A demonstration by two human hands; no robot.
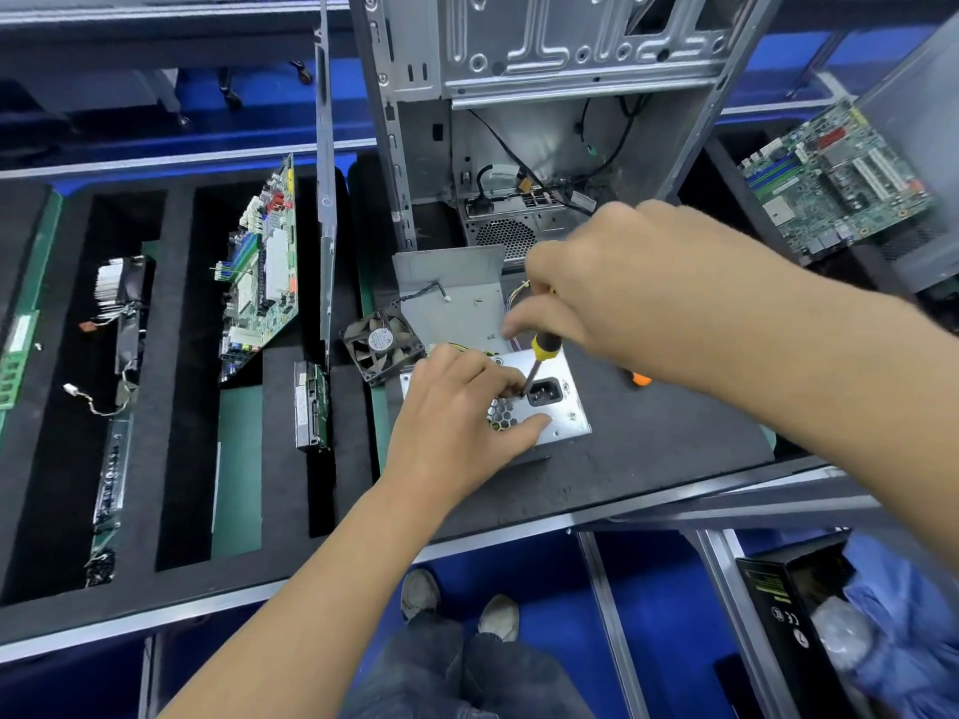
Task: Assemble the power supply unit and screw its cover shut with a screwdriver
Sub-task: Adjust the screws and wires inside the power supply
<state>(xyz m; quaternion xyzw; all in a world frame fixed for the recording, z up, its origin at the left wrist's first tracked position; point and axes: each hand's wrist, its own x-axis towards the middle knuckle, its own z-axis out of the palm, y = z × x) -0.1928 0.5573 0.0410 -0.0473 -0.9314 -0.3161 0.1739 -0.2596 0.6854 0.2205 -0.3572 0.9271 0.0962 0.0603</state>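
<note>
Beyond your right hand (pixel 638 288) the open computer case (pixel 545 147) blocks passage; a loose fan (pixel 381 345) crowds your left hand's (pixel 456 428) far side; bare dark mat (pixel 674 433) lies below your right forearm.

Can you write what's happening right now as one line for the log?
left hand: steadies power supply | right hand: grips screwdriver | tip: beside socket
</note>
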